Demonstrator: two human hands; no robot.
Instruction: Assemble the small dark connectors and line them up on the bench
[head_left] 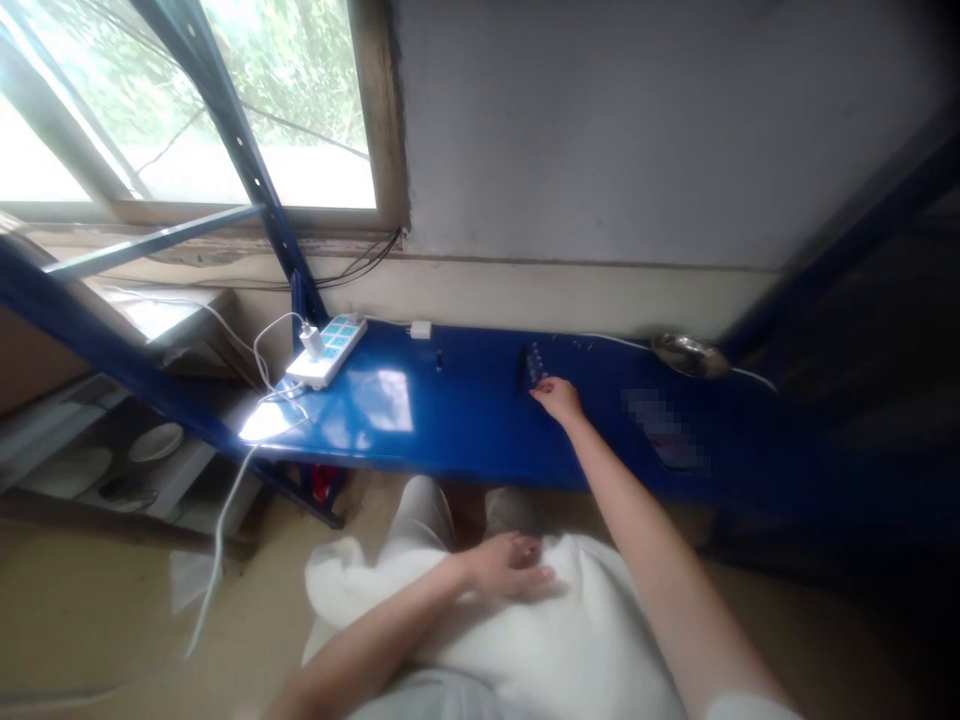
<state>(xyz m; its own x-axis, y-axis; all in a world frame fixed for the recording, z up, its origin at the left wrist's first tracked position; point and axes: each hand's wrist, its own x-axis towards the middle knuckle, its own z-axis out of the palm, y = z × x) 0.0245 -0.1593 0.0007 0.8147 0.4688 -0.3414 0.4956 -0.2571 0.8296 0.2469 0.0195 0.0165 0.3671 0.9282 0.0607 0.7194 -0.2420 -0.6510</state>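
My right hand (559,398) reaches over the blue tabletop (480,430), fingers pinched together at the near end of a row of small clear, shiny pieces (534,358). Whatever is between those fingertips is too small to make out. Just left of the row lies a short dark strip (520,368). My left hand (514,568) rests on the white cloth (442,630) over my lap, with its fingers spread and nothing in it.
On the table's left end sits a white power strip (341,340) with a plugged-in charger and cables. A white adapter (421,329), a small dark piece (439,361), tiny bits (577,344) and a shiny metal dish (688,355) lie along it. A blurred-out flat object (667,435) lies right.
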